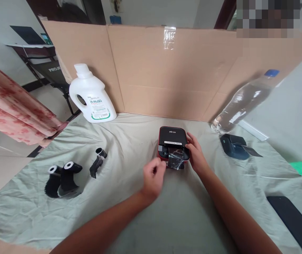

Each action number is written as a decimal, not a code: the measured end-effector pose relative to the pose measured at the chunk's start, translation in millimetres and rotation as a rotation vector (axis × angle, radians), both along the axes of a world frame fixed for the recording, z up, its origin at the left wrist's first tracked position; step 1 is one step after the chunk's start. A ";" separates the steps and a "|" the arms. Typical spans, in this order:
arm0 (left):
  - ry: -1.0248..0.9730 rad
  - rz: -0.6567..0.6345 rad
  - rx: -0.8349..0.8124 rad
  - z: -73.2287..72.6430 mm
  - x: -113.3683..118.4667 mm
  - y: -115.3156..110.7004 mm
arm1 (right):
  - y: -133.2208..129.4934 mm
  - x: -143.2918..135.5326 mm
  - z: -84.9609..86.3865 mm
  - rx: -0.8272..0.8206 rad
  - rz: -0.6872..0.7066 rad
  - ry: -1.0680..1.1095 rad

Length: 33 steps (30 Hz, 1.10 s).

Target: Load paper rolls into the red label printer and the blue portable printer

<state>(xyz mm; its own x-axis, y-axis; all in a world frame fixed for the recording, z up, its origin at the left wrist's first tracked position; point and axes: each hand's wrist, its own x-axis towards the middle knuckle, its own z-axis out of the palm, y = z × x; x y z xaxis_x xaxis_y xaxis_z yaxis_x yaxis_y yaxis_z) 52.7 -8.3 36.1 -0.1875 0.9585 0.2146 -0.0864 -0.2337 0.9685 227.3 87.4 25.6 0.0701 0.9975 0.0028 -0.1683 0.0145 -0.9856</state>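
A small black-and-red label printer (172, 135) sits on the cloth in front of me. A crinkled, glossy black strip (176, 158) hangs out over its front edge. My right hand (197, 155) grips the printer's right side, thumb near the front corner and fingers along the far side. Just off the front left corner, my left hand (154, 176) is closed with the fingers curled in. Whatever its fingertips may pinch is hidden or too small to name.
Left on the cloth (129, 155) lie black rolls with white cores (67, 176) and a small black roll (98, 162). Behind stand a white detergent jug (92, 98) and a cardboard panel (166, 70). At right: a leaning plastic bottle (243, 102), dark-blue device (234, 146), black phone-like slab (293, 218).
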 end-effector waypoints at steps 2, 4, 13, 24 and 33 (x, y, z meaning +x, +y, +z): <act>-0.006 0.112 -0.004 10.0 -12.7 23.5 | -2.3 -2.2 -3.2 0.003 0.000 0.033; 0.021 0.063 -0.110 16.4 -23.5 47.4 | -4.2 -4.4 -5.0 0.029 0.003 0.045; -0.029 -0.267 -0.502 2.5 -33.9 77.8 | -4.5 -6.3 -11.2 0.084 -0.010 -0.039; 0.056 -0.178 -0.257 -5.4 -37.6 69.9 | -30.6 5.2 -13.6 0.077 -0.099 -0.239; 0.071 -0.257 -0.256 9.9 -53.1 56.7 | -58.1 -18.6 -9.0 0.363 0.129 -0.620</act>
<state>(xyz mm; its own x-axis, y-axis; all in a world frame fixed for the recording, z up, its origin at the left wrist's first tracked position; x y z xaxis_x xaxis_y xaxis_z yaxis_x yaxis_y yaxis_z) -0.3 48.4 46.1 0.0728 0.9967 -0.0348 -0.0415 0.0379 0.9984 208.7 29.3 16.6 -0.1703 0.9263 0.3362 0.3968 0.3768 -0.8370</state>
